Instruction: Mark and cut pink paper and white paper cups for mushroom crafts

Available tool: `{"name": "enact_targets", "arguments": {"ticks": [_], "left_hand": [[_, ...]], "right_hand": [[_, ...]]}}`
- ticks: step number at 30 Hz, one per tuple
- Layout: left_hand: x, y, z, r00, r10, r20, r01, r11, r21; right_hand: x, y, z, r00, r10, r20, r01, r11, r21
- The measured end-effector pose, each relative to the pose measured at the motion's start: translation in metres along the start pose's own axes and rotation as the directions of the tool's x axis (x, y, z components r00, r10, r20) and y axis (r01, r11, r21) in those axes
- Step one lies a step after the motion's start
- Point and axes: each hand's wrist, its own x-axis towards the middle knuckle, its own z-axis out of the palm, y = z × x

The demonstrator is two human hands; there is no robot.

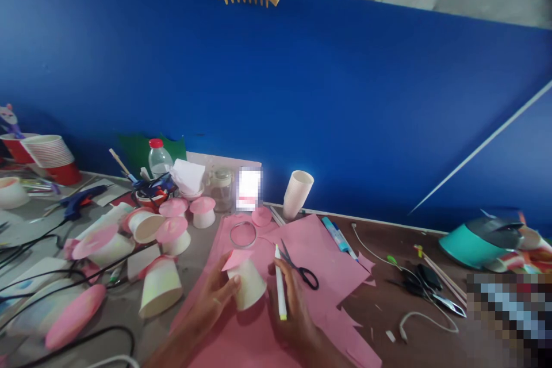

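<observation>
A pale paper cup point(249, 287) with a pink paper piece point(237, 259) at its upper end is tilted in my left hand point(222, 284), the thumb pressed on its side. My right hand point(293, 305) grips a white marker point(280, 287) with yellow ends, its top end pointing away from me. Both hands are above pink paper sheets point(302, 241). Just beyond my right hand lie black-handled scissors point(302, 267). A clear ring-shaped object point(242, 234) rests on the pink paper past the cup.
Several cups with pink paper tops point(161, 287) crowd the left side, among black cables and a blue glue gun point(84, 201). A stack of white cups point(298, 192) leans by the blue partition point(302, 86). Blue marker point(335, 234), white cable point(375, 250) and teal container point(478, 241) are right.
</observation>
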Motion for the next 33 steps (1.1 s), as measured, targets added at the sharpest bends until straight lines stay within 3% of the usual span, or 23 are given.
{"name": "enact_targets", "arguments": {"ticks": [3, 9, 16, 18, 22, 29, 33], "left_hand": [[-0.002, 0.005, 0.001, 0.997, -0.081, 0.015, 0.081, 0.996, -0.035], [-0.006, 0.01, -0.001, 0.995, -0.102, -0.018, 0.102, 0.995, -0.019], [-0.015, 0.006, 0.003, 0.941, -0.241, 0.238, 0.304, 0.913, -0.274], [-0.017, 0.009, 0.005, 0.932, -0.256, 0.258, 0.327, 0.901, -0.286], [-0.018, 0.017, 0.007, 0.919, -0.307, 0.248, 0.369, 0.892, -0.262], [-0.019, 0.019, 0.01, 0.903, -0.26, 0.343, 0.351, 0.906, -0.238], [-0.015, 0.015, 0.012, 0.937, -0.223, 0.269, 0.27, 0.95, -0.154]], "right_hand": [[-0.006, 0.002, 0.003, 0.999, -0.049, 0.012, 0.049, 0.999, 0.006], [-0.015, 0.006, 0.005, 0.989, -0.137, 0.053, 0.14, 0.988, -0.057], [-0.012, 0.007, 0.002, 0.99, -0.124, 0.071, 0.128, 0.99, -0.054], [-0.007, 0.003, 0.0, 0.988, -0.132, 0.075, 0.136, 0.989, -0.053], [0.002, -0.005, -0.003, 0.955, -0.28, 0.102, 0.289, 0.954, -0.084], [0.0, -0.001, 0.002, 0.948, -0.306, 0.082, 0.317, 0.9, -0.299], [0.002, -0.004, -0.001, 0.935, -0.338, 0.112, 0.356, 0.872, -0.336]]}}
